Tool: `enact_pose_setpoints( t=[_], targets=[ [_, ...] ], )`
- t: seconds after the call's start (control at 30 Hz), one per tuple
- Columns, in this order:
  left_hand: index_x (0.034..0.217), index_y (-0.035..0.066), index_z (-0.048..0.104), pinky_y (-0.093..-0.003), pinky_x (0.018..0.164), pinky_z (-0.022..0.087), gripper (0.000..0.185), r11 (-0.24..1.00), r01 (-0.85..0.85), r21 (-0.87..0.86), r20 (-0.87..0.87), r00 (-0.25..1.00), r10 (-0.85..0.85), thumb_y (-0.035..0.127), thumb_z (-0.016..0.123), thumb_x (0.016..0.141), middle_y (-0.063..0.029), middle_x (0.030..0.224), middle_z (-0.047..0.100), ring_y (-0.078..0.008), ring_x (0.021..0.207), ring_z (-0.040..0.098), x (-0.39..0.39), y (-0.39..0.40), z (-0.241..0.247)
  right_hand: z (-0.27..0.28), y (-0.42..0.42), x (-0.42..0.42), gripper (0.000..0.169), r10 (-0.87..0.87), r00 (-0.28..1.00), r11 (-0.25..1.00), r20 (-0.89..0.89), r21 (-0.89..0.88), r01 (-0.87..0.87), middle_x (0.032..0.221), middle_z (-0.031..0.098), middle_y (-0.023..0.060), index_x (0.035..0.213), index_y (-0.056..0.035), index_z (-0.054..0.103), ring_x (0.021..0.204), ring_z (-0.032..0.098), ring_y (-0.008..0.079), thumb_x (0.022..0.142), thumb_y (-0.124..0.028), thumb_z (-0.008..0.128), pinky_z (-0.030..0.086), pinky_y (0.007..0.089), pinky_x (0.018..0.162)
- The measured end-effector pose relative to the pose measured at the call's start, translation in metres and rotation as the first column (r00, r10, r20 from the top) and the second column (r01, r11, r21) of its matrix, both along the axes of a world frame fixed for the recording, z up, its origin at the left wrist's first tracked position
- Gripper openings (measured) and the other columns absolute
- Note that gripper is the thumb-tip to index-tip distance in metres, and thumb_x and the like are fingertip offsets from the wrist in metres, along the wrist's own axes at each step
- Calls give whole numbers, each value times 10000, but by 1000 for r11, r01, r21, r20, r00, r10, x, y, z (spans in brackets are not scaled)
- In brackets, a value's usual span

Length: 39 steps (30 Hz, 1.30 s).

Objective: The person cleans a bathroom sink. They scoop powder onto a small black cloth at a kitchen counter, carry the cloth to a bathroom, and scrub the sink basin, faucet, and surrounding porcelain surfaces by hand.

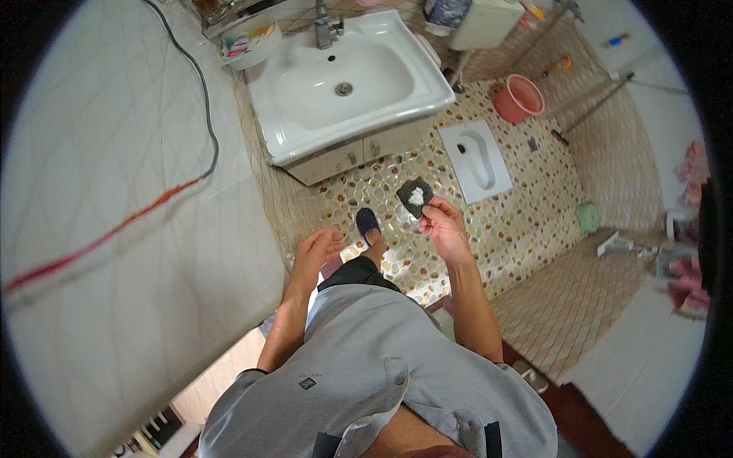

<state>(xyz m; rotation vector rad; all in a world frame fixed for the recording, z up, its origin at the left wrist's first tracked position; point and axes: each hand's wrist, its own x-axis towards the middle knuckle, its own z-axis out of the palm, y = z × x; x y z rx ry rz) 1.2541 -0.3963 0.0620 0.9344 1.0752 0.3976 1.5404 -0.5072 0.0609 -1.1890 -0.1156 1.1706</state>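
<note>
Between the thumb and fingers of my right hand (444,225) is the edge of a dark, flat scouring pad or cloth (409,197); the material cannot be told for sure. A small heap of white powder (416,196) lies on it. My left hand (319,246) hangs at the left in front of my body, its fingers slightly apart, with nothing seen in it. Ahead of both hands stands a white ceramic washbasin (366,91) with a metal faucet (324,31) at its back edge.
A white squat toilet (476,160) is set in the pebble-patterned floor at the right, with a pink bucket (517,100) beyond it. Toiletries fill a white container (252,46) at the basin's left corner. A tiled wall (143,143) with a hanging cable (203,91) bounds the left side.
</note>
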Motion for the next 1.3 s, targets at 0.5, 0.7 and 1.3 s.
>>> enact_pose_setpoints(
  t=[0.5, 0.7, 1.3],
  targets=[
    [1288, 4, 593, -327, 902, 515, 387, 954, -298, 13, -71, 952, 298, 282, 550, 1022, -143, 1188, 669, -213, 1035, 661, 100, 119, 3, -7, 232, 176, 36, 267, 962, 958, 62, -125, -258, 771, 603, -9, 879, -82, 635, 630, 592, 106, 903, -55, 637, 504, 272, 603],
    [1328, 14, 572, -326, 874, 529, 375, 957, -217, 193, 44, 976, 213, 231, 553, 1023, -129, 1202, 664, -198, 1008, 666, 226, 188, 3, -4, 284, 215, 37, 433, 901, 895, 4, -117, -430, 767, 624, 6, 917, -74, 650, 600, 583, 115, 904, -44, 630, 494, 261, 578],
    [1142, -20, 650, -282, 711, 580, 253, 947, -300, 113, 66, 954, 294, 132, 659, 940, -75, 975, 693, -155, 840, 684, 360, 299, -19, -25, 373, 281, 268, 667, 744, 740, 30, -136, -658, 782, 646, 7, 1170, -57, 668, 595, 590, 91, 903, -63, 640, 500, 245, 574]
  ],
)
